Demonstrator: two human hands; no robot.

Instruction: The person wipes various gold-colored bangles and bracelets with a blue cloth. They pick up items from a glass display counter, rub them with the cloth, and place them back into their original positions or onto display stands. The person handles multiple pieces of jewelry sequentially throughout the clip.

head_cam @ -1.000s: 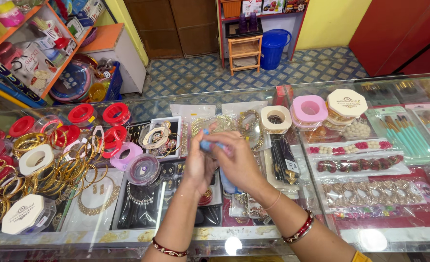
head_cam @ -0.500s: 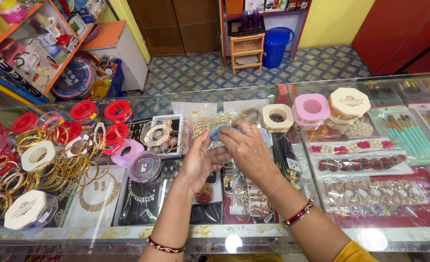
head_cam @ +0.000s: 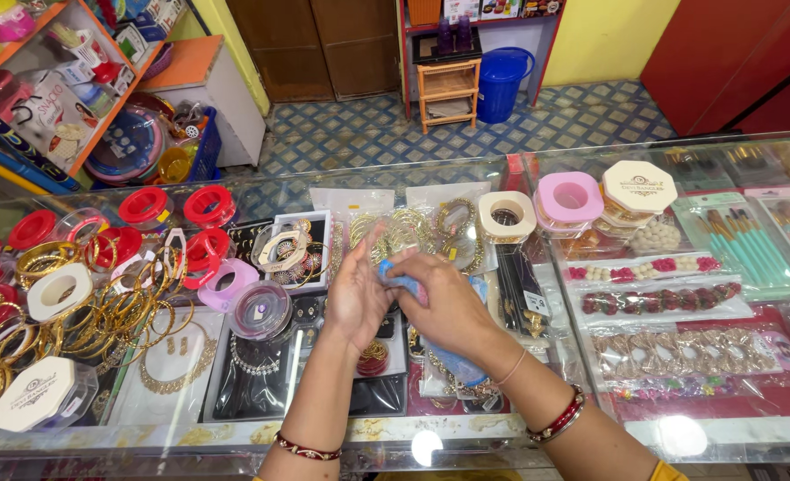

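— Centrally, then: right hand point(head_cam: 448, 307) curled shut round a small soft blue cloth-like object point(head_cam: 406, 283), most of it hidden by the fingers. Left hand point(head_cam: 358, 298) open, palm flat against its tip.

— Position?

— Middle of frame, over the glass display counter point(head_cam: 591, 160), above clear packets of gold bangles point(head_cam: 413, 227). What the blue object is, cannot tell.

— Surroundings?

— Left of frame: loose gold bangles point(head_cam: 101, 312), red round plastic cases point(head_cam: 177, 207). Upper right: pink round box point(head_cam: 570, 198), teal-handled brush set point(head_cam: 742, 245).

— Handling well?

— My judgement: keep it low over the glass, left palm supporting, grip light, elbows clear of the stacked boxes.
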